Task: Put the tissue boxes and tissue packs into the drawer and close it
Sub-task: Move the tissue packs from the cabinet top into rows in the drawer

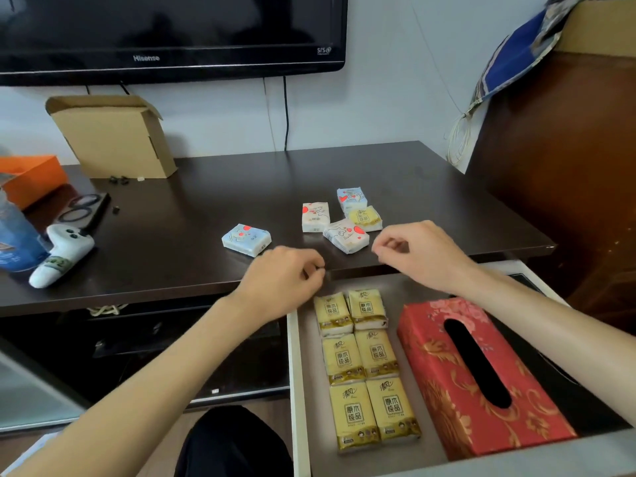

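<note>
The open drawer below the dark tabletop holds a red floral tissue box on the right and several yellow tissue packs in two columns on the left. Several small packs lie on the tabletop: a blue one apart on the left, a white one with red hearts, another white one, a yellow one and a blue one. My left hand hovers at the table's front edge, fingers curled, holding nothing. My right hand hovers beside the nearest white pack, fingers curled and empty.
A white game controller, a blue bag, scissors, an orange box and an open cardboard box stand at the left and back. A black television hangs above. A brown cabinet stands at the right.
</note>
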A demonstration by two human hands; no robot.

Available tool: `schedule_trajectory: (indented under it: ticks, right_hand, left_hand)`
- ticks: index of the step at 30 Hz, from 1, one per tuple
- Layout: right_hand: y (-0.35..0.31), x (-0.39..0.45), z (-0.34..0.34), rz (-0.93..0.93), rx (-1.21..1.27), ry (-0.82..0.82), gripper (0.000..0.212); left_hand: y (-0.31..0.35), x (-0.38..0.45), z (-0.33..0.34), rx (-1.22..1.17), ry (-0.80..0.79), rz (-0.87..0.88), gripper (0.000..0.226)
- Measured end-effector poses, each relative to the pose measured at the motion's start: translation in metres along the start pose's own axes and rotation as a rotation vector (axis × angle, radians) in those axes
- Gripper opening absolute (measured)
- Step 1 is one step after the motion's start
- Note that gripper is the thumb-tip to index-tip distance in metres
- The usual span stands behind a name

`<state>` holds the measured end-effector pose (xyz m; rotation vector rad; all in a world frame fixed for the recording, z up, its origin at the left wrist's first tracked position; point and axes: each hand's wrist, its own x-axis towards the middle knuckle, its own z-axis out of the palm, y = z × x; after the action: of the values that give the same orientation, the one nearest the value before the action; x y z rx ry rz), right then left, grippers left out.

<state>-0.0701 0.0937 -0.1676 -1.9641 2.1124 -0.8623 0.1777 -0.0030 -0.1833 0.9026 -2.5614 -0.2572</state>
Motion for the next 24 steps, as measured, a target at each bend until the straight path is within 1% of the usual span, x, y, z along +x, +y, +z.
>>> schedule_trajectory:
  ticks: [3, 5, 9, 11, 13, 15, 16, 18, 21, 24]
  right_hand:
    - [0.001, 0.028, -0.009, 0.035, 0.014, 0.039, 0.011]
    - [0.004, 0.046, -0.009, 0.072, -0.008, 0.003, 0.012]
    - [0.012, 0.079, 0.001, 0.097, -0.178, -0.118, 0.029]
    - [0.016, 0.091, 0.007, 0.114, -0.202, -0.146, 0.036]
    - [0.02, 0.098, 0.015, 0.115, -0.213, -0.171, 0.039]
    - [0.024, 0.101, 0.021, 0.108, -0.228, -0.184, 0.036]
    - [0.026, 0.101, 0.023, 0.104, -0.237, -0.182, 0.034]
    - [0.031, 0.1, 0.024, 0.099, -0.256, -0.173, 0.032]
    - [0.035, 0.097, 0.021, 0.089, -0.256, -0.162, 0.03]
    - [0.041, 0.093, 0.017, 0.077, -0.261, -0.162, 0.027]
  left_hand:
    - [-0.006, 0.026, -0.02, -0.046, 0.082, -0.067, 0.021]
    - [-0.012, 0.048, -0.025, -0.005, 0.077, -0.086, 0.029]
    - [-0.025, 0.09, -0.02, 0.051, -0.063, -0.112, 0.051]
    - [-0.031, 0.11, -0.015, 0.082, -0.152, -0.116, 0.064]
    - [-0.037, 0.126, -0.008, 0.106, -0.249, -0.103, 0.077]
    - [-0.042, 0.138, -0.002, 0.11, -0.326, -0.102, 0.084]
    - [-0.045, 0.141, 0.002, 0.114, -0.352, -0.107, 0.085]
    - [-0.05, 0.146, 0.007, 0.129, -0.37, -0.107, 0.079]
    - [-0.055, 0.147, 0.009, 0.12, -0.322, -0.104, 0.07]
    - [-0.059, 0.146, 0.008, 0.103, -0.298, -0.106, 0.066]
